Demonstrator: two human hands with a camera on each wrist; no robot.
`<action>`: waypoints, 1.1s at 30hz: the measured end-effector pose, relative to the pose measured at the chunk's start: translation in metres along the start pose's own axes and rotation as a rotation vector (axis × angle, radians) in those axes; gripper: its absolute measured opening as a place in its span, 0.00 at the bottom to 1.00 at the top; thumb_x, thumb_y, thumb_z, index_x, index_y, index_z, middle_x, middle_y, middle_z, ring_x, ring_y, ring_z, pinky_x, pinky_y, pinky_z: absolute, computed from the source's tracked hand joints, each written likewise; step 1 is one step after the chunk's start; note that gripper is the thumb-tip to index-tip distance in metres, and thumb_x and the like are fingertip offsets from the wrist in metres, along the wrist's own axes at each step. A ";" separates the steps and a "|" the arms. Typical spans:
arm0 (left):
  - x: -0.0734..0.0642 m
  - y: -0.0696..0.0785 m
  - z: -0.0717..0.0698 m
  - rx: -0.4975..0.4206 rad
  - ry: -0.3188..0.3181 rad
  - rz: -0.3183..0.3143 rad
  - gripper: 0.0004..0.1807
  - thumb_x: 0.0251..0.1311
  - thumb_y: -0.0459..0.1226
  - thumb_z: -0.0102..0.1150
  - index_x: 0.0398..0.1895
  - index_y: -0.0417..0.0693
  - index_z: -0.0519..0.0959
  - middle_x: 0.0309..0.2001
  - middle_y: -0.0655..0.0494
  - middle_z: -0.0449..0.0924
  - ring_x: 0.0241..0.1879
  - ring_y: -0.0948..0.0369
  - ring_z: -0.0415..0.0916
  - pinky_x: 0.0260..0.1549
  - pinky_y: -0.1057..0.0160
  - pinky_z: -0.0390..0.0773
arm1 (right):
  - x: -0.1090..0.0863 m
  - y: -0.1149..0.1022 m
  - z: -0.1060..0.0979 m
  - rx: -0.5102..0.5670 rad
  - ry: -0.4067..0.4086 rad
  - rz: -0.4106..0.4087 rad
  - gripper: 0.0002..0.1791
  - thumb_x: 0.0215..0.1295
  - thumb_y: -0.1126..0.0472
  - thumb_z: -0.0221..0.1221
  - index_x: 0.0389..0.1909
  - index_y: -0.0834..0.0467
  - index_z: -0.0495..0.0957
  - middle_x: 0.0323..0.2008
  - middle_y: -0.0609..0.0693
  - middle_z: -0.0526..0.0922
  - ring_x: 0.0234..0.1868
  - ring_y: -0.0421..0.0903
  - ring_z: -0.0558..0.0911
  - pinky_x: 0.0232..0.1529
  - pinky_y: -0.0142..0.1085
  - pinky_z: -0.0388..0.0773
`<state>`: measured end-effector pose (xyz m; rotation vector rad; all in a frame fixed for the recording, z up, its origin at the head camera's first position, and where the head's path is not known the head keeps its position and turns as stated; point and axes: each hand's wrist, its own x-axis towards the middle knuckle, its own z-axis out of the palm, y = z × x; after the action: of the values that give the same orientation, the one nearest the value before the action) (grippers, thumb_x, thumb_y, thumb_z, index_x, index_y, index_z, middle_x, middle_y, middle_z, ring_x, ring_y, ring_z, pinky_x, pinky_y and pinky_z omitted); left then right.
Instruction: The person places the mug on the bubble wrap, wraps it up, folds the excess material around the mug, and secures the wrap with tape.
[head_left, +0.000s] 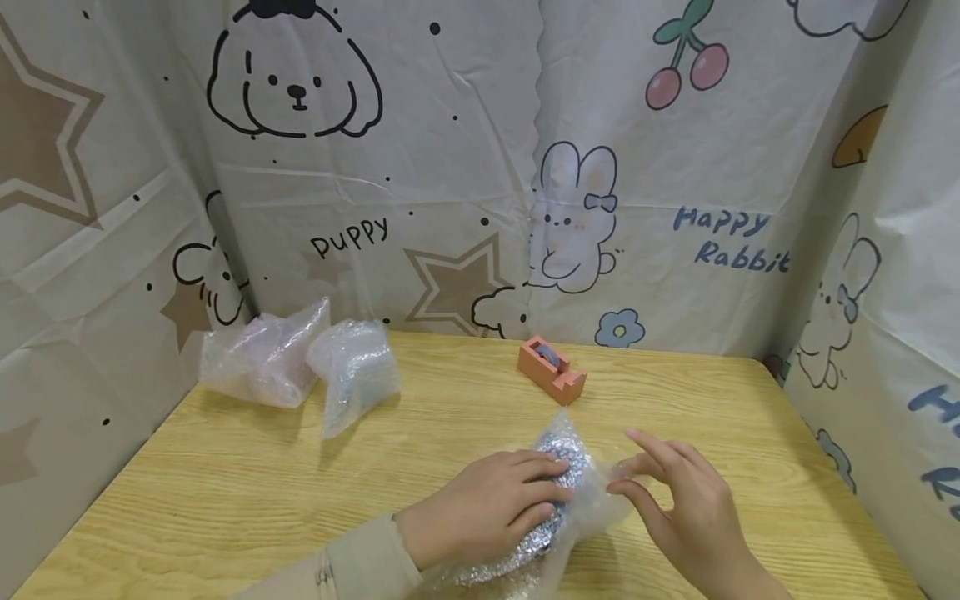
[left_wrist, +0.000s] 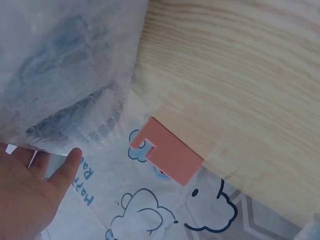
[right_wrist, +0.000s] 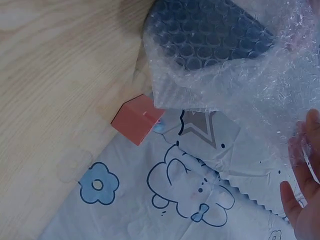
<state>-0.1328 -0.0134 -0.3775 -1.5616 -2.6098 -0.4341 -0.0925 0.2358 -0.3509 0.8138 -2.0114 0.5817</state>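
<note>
A dark object [right_wrist: 210, 35] lies inside clear bubble wrap [head_left: 596, 508] near the front of the table; its exact kind is hidden by the film. Across the top of this bundle rests my left hand [head_left: 498, 500], palm down, with fingers extended and spread. At the bundle's right side, my right hand [head_left: 693, 508] pinches a loose flap of the wrap between thumb and middle finger, while the index finger points away. Just beyond the bundle stands an orange tape dispenser [head_left: 551, 371] with a roll of tape in it.
Two bubble-wrapped bundles, a pinkish one [head_left: 262, 358] and a pale one [head_left: 356, 367], sit at the back left of the wooden table [head_left: 225, 500]. Printed curtains [head_left: 450, 167] enclose the back and both sides.
</note>
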 end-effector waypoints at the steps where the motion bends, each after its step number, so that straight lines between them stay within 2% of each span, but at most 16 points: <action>1: 0.000 0.000 0.000 0.003 0.003 0.004 0.22 0.79 0.48 0.35 0.64 0.58 0.77 0.71 0.61 0.64 0.71 0.61 0.59 0.68 0.57 0.64 | 0.001 0.002 0.003 -0.013 -0.007 0.014 0.33 0.71 0.40 0.51 0.57 0.66 0.75 0.29 0.42 0.85 0.33 0.42 0.80 0.40 0.29 0.77; 5: -0.001 0.001 0.001 0.016 -0.001 0.015 0.22 0.79 0.46 0.35 0.60 0.53 0.79 0.69 0.58 0.68 0.71 0.60 0.60 0.68 0.59 0.63 | 0.006 0.009 0.017 -0.015 -0.068 0.089 0.34 0.68 0.39 0.53 0.62 0.63 0.72 0.28 0.40 0.86 0.33 0.43 0.81 0.38 0.37 0.76; 8: -0.001 0.001 0.001 0.015 -0.024 0.008 0.21 0.79 0.46 0.36 0.58 0.52 0.79 0.68 0.55 0.70 0.71 0.59 0.59 0.69 0.59 0.61 | 0.007 0.011 0.028 -0.020 -0.127 0.150 0.34 0.58 0.50 0.66 0.63 0.62 0.71 0.28 0.39 0.85 0.33 0.42 0.82 0.37 0.40 0.78; 12: -0.002 0.002 0.003 -0.020 -0.054 -0.028 0.20 0.79 0.45 0.35 0.57 0.51 0.78 0.66 0.54 0.71 0.71 0.57 0.59 0.69 0.59 0.62 | 0.007 0.011 0.041 -0.025 -0.220 0.251 0.44 0.39 0.67 0.77 0.62 0.60 0.70 0.27 0.39 0.84 0.29 0.40 0.80 0.32 0.38 0.79; 15: -0.003 0.004 0.004 -0.059 -0.081 -0.067 0.21 0.80 0.46 0.34 0.59 0.50 0.77 0.68 0.54 0.69 0.73 0.55 0.57 0.69 0.57 0.62 | 0.006 0.007 0.046 -0.015 -0.289 0.346 0.45 0.40 0.71 0.76 0.63 0.59 0.68 0.27 0.39 0.83 0.28 0.39 0.79 0.29 0.35 0.77; 17: -0.004 0.006 0.005 -0.062 -0.099 -0.086 0.23 0.80 0.46 0.32 0.62 0.50 0.75 0.70 0.53 0.66 0.74 0.55 0.54 0.69 0.55 0.62 | 0.006 0.003 0.048 -0.019 -0.310 0.377 0.45 0.41 0.72 0.76 0.64 0.60 0.66 0.28 0.40 0.83 0.28 0.40 0.78 0.29 0.35 0.76; 22: -0.010 0.014 0.003 -0.034 -0.134 -0.105 0.24 0.80 0.45 0.33 0.69 0.46 0.69 0.75 0.52 0.57 0.76 0.54 0.48 0.70 0.54 0.58 | 0.003 -0.002 0.051 -0.061 -0.285 0.376 0.48 0.39 0.73 0.77 0.65 0.60 0.66 0.29 0.42 0.84 0.30 0.44 0.79 0.36 0.42 0.79; 27: -0.019 0.023 -0.002 -0.097 -0.131 -0.134 0.25 0.79 0.44 0.37 0.73 0.45 0.64 0.78 0.51 0.48 0.77 0.54 0.42 0.70 0.52 0.59 | -0.002 -0.002 0.054 -0.068 -0.217 0.352 0.53 0.33 0.74 0.78 0.66 0.61 0.63 0.38 0.48 0.84 0.39 0.50 0.81 0.45 0.48 0.78; 30: -0.029 0.024 -0.005 -0.110 -0.111 -0.131 0.27 0.77 0.44 0.43 0.74 0.45 0.62 0.78 0.50 0.48 0.76 0.54 0.45 0.69 0.51 0.61 | -0.003 0.000 0.056 -0.049 -0.184 0.280 0.55 0.31 0.77 0.77 0.67 0.62 0.62 0.38 0.49 0.82 0.42 0.51 0.80 0.46 0.47 0.77; 33: -0.041 0.023 -0.007 -0.052 -0.053 -0.075 0.29 0.74 0.45 0.51 0.73 0.44 0.62 0.76 0.46 0.53 0.74 0.52 0.52 0.67 0.51 0.65 | -0.006 0.001 0.058 -0.023 -0.161 0.197 0.54 0.31 0.79 0.76 0.66 0.64 0.63 0.34 0.46 0.83 0.40 0.48 0.79 0.46 0.44 0.77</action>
<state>-0.0937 -0.0401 -0.3744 -1.5145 -2.7261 -0.4765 -0.1223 0.1999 -0.3857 0.6710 -2.2595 0.6197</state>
